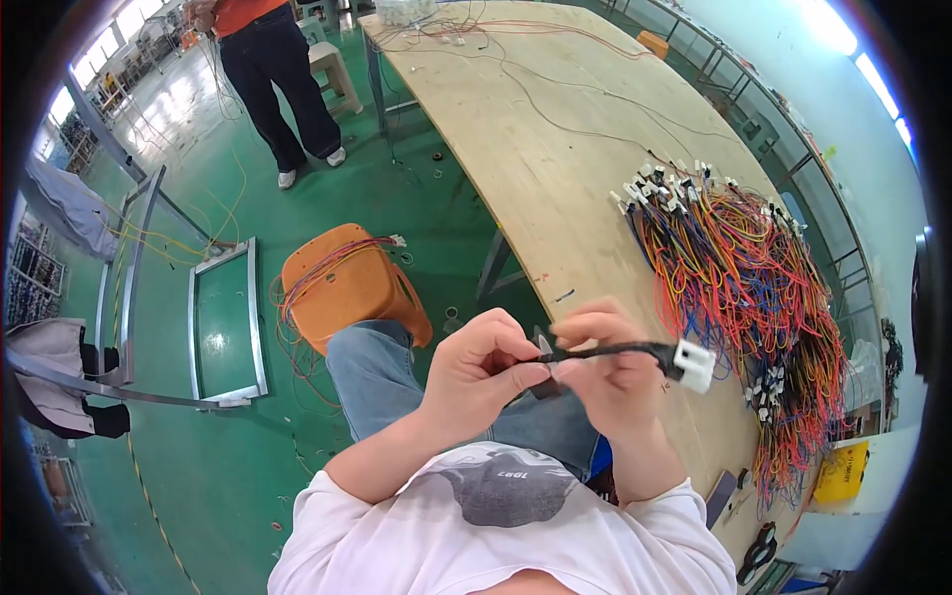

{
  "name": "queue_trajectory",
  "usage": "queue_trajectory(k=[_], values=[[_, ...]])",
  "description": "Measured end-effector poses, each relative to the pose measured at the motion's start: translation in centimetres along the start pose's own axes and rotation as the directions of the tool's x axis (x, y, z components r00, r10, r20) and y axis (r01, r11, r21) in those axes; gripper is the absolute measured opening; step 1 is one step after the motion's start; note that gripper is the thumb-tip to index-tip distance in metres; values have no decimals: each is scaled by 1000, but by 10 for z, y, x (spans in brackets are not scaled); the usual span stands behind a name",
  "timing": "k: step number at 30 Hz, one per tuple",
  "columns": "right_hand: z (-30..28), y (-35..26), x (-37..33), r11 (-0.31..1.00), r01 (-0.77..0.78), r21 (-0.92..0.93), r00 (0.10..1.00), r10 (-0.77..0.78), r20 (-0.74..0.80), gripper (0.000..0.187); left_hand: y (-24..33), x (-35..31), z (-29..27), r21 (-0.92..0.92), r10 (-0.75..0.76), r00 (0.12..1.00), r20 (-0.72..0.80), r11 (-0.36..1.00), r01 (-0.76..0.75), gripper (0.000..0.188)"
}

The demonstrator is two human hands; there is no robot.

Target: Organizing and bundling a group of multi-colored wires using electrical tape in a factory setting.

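Above my lap, my left hand (479, 369) pinches one end of a short black-wrapped cable (617, 349). My right hand (613, 382) is closed on the same cable, with its thumb close to the left thumb and its index finger raised above. A white plastic connector (694, 366) on the cable sticks out to the right, past my right hand. Between the fingertips shows a small greyish, shiny piece (542, 340), too small to make out. A dark strip hangs just below the thumbs, and the fingers hide where it joins.
A big heap of coloured wire harnesses (734, 268) with white connectors lies on the wooden table (496, 119) at right. An orange stool (332, 283) carrying wires stands left of my knee. A metal frame (257, 317) is farther left. A person (273, 84) stands at the far left.
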State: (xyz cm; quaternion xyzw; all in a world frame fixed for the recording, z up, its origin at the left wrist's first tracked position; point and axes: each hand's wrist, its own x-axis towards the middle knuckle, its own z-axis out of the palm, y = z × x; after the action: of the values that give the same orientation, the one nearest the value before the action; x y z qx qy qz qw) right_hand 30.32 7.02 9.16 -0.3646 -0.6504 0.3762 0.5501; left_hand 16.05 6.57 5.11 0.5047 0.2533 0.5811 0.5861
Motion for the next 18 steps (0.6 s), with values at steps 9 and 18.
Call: queue_trajectory(k=[9, 18], values=[[0, 10, 1, 966, 209, -151, 976, -198, 87, 7, 7, -1, 3, -220, -564, 811, 153, 781, 585, 40], [-4, 9, -10, 997, 77, 9, 995, -76, -61, 10, 5, -3, -9, -623, -153, 978, 145, 753, 210, 43]])
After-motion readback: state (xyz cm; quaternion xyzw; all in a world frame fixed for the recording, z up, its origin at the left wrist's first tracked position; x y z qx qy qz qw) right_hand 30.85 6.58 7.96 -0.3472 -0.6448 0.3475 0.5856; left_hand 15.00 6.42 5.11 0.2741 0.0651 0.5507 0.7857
